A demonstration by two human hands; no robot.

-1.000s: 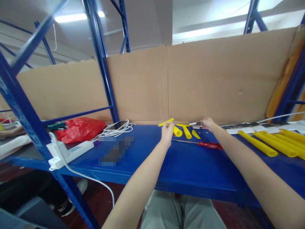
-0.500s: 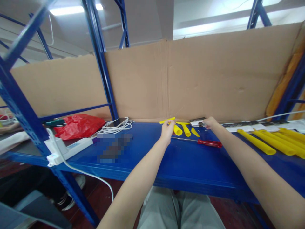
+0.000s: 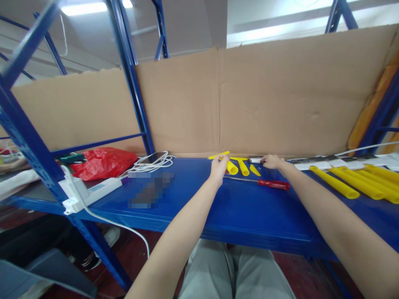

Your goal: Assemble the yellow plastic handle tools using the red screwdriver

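Note:
My left hand (image 3: 219,168) has its fingers closed at a yellow T-shaped plastic piece, whose crossbar (image 3: 215,156) and hollow tube (image 3: 232,167) show around the fingers. Just right of it lies a second yellow T-shaped piece (image 3: 244,167), beside a small pointed yellow piece (image 3: 254,170). Farther right, my right hand (image 3: 273,161) is bent down to the shelf with its fingers together; what they pinch is hidden. Touching distance from those fingertips is a flat black-and-white packet (image 3: 255,159). A screwdriver (image 3: 273,185) with a red handle lies between my forearms, its shaft pointing left.
Several yellow tubes (image 3: 335,182) with black-and-white card packaging lie on the right. To the left are a coiled white cable (image 3: 152,165), a phone (image 3: 156,157), a power strip (image 3: 104,192) and a red plastic bag (image 3: 104,162). A cardboard wall (image 3: 268,99) closes the back.
My right hand has shifted slightly left and turned down over the shelf by the packet, covering more of it. My left hand keeps its place at the yellow piece.

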